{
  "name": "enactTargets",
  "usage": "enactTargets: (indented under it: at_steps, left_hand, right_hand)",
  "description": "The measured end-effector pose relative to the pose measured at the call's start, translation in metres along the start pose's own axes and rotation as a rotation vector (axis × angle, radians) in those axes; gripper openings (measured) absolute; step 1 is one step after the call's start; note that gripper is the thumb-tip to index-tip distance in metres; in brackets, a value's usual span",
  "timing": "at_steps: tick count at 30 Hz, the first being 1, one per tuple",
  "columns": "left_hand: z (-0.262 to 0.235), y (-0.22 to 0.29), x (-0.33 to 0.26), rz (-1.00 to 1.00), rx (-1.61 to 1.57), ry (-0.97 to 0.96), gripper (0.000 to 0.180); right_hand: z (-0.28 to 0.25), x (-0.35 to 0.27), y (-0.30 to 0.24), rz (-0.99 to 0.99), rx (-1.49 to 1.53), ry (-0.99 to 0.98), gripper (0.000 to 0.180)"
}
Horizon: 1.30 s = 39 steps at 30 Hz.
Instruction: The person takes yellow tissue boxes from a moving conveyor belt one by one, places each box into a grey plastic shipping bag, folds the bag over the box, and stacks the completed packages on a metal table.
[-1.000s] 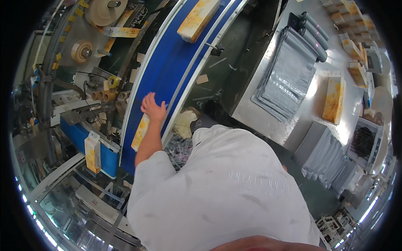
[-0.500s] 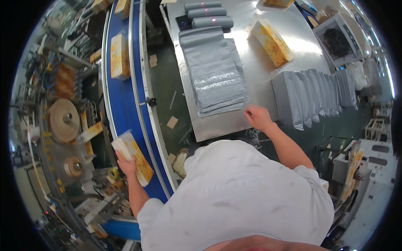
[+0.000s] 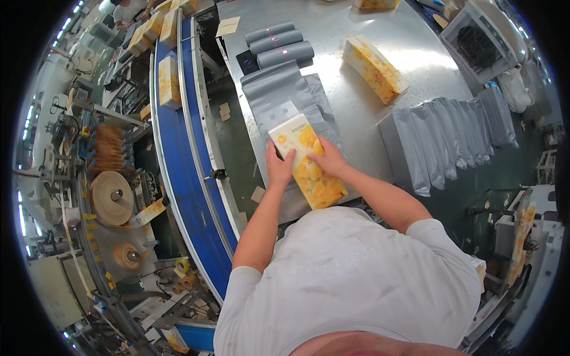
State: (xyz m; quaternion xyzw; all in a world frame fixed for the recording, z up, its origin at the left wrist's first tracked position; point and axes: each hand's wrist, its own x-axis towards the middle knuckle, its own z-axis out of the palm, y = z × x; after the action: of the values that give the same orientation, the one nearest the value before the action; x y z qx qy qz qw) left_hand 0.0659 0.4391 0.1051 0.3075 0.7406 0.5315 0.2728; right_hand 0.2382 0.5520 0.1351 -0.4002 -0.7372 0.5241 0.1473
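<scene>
Both my hands hold a tissue pack [image 3: 310,159], long, white and printed with yellow flowers, in front of my body over the near edge of the table. My left hand [image 3: 280,163] grips its left side with the thumb on top. On its right side my right hand [image 3: 328,159] is closed in the same way. Beneath and beyond the pack lies a stack of flat grey plastic bags [image 3: 276,89], partly covered by it. Another tissue pack [image 3: 375,69] lies on the metal table [image 3: 332,29] to the right of the stack.
Grey rolls [image 3: 285,54] lie beyond the bag stack. At the table's right, a row of filled grey bags [image 3: 436,139] hangs past its edge. To the left runs a blue conveyor belt [image 3: 184,160] with a tissue pack [image 3: 169,83] on it; machinery with reels [image 3: 111,197] stands beyond.
My left hand has brought the tissue pack from the conveyor over to the table. My right hand has left the bag stack's corner and taken hold of the pack too.
</scene>
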Motion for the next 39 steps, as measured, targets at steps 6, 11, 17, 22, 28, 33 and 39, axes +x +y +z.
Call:
enactTargets:
  at_steps: [6,11,17,22,28,33,39]
  left_hand:
    - [0.007,0.017,0.069,-0.171,-0.42,0.063,0.092]
    - [-0.009,0.001,0.075,0.132,-0.057,-0.07,0.068]
    - [0.015,0.077,0.079,0.535,0.779,-0.182,0.043]
    - [0.026,0.0,0.07,0.036,0.425,0.195,0.062]
    - [0.011,-0.007,0.001,0.29,0.333,-0.146,0.057]
    - [-0.003,-0.022,0.031,0.128,-0.179,0.274,0.04]
    - [-0.008,0.005,0.041,-0.007,0.711,-0.248,0.032]
  right_hand:
    - [-0.044,0.065,0.023,-0.422,-0.282,0.134,0.025]
    - [-0.049,0.118,0.033,-0.667,-0.828,-0.064,0.045]
    - [-0.07,0.108,0.001,-0.621,-0.523,-0.062,0.056]
    - [-0.067,0.074,-0.001,-0.862,-0.395,-0.125,0.049]
    - [-0.051,0.092,0.042,-0.47,-0.152,0.215,0.017]
    - [-0.041,0.12,0.037,-0.547,-0.61,0.051,0.013]
    - [-0.045,0.052,0.052,-0.14,-0.658,-0.185,0.023]
